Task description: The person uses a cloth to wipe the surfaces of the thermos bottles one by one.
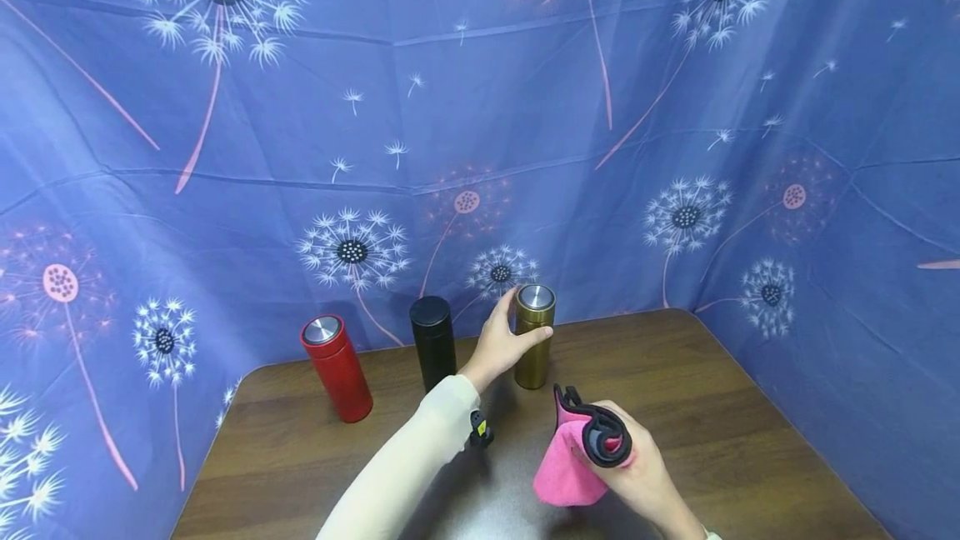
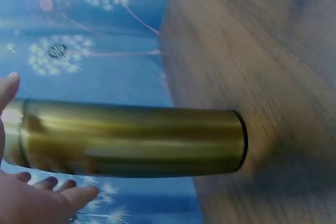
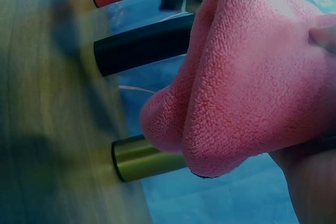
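A gold thermos flask (image 1: pixel 532 357) with a silver lid stands upright towards the back of the table. My left hand (image 1: pixel 504 344) is at its upper part, thumb on one side and spread fingers on the other; the left wrist view shows the fingers (image 2: pixel 79 196) apart from the flask (image 2: pixel 142 141). In my right hand (image 1: pixel 637 465) I grip a bunched pink cloth (image 1: pixel 568 461) with black edging and a grey underside. The cloth (image 3: pixel 252 77) hides part of the flasks in the right wrist view.
A black flask (image 1: pixel 432 348) stands left of the gold one, partly behind my left forearm. Farther left is a red flask (image 1: pixel 341 373) with a silver lid. The wooden table (image 1: pixel 255 457) meets a blue dandelion-print curtain (image 1: pixel 225 273) behind and at the sides.
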The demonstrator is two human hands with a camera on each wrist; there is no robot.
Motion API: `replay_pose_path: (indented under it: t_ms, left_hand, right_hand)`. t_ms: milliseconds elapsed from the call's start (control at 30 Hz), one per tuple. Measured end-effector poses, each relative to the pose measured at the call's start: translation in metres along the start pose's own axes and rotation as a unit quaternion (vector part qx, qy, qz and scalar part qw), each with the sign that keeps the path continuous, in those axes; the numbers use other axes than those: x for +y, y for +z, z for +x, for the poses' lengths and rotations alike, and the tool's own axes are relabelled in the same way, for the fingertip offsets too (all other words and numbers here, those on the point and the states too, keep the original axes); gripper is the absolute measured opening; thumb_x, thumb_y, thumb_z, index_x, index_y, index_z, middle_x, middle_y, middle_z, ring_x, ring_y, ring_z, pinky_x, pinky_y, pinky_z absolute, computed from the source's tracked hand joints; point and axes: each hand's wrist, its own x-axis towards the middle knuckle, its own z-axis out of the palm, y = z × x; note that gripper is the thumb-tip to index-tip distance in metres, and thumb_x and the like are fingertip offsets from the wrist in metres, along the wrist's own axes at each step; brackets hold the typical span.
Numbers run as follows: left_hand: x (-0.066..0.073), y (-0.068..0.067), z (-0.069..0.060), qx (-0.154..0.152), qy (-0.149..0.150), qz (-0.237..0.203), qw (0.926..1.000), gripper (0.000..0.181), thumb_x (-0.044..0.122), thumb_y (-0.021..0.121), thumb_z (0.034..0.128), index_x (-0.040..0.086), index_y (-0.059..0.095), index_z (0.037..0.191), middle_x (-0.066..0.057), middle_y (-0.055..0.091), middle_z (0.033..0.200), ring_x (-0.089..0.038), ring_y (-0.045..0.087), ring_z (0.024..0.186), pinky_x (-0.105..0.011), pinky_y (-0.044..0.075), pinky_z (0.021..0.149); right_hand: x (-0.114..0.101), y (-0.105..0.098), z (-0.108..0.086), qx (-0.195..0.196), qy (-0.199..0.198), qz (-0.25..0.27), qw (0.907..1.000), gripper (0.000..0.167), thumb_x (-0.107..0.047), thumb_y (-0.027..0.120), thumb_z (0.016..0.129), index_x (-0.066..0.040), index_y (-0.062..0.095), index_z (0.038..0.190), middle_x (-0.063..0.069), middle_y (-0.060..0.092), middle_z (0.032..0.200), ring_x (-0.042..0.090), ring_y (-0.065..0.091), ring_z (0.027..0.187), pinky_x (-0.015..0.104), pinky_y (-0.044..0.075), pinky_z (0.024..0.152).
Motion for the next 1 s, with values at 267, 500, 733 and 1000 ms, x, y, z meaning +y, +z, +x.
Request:
replay_pose_path:
  t_ms: [267, 500, 733, 1000]
  left_hand:
    - [0.017, -0.033, -0.056, -0.004, 0.050, 0.024, 0.9985, 0.094, 0.047, 0.080, 0.0830, 0.010, 0.033, 0.155, -0.009, 0.040, 0.153, -0.030, 0.043, 0.136, -0.049, 0.041, 0.107]
    - [0.025, -0.068, -0.114, -0.002, 0.069, -0.002, 0.9976, 0.084, 0.040, 0.083, 0.0825, 0.021, 0.039, 0.152, 0.002, 0.042, 0.152, -0.023, 0.041, 0.138, -0.046, 0.041, 0.108]
    - [0.018, -0.104, -0.174, 0.014, 0.081, 0.031, 0.9961, 0.080, 0.035, 0.085, 0.0811, 0.028, 0.043, 0.149, 0.002, 0.047, 0.147, -0.023, 0.047, 0.133, -0.045, 0.044, 0.105]
    - [0.022, -0.119, -0.216, 0.028, 0.099, 0.044, 0.9937, 0.078, 0.033, 0.083, 0.0839, 0.027, 0.042, 0.150, 0.006, 0.044, 0.150, -0.020, 0.045, 0.135, -0.040, 0.042, 0.107]
  right_hand:
    - [-0.001, -0.004, 0.009, -0.008, -0.005, -0.007, 0.9999, 0.058, 0.021, 0.079, 0.065, -0.003, 0.065, 0.116, 0.008, 0.066, 0.107, 0.011, 0.063, 0.097, 0.018, 0.048, 0.087]
    - [0.002, -0.001, 0.012, -0.016, -0.012, -0.010, 0.9998, 0.060, 0.019, 0.081, 0.063, -0.002, 0.065, 0.117, 0.008, 0.066, 0.107, 0.012, 0.064, 0.097, 0.017, 0.048, 0.088]
    - [0.000, 0.005, 0.016, -0.021, -0.021, -0.017, 0.9994, 0.059, 0.016, 0.081, 0.064, -0.004, 0.066, 0.117, 0.006, 0.067, 0.106, 0.012, 0.064, 0.097, 0.017, 0.048, 0.087]
    - [0.000, 0.010, 0.018, -0.028, -0.024, -0.005, 0.9993, 0.058, 0.020, 0.081, 0.063, -0.003, 0.066, 0.115, 0.007, 0.066, 0.105, 0.011, 0.063, 0.096, 0.017, 0.047, 0.086]
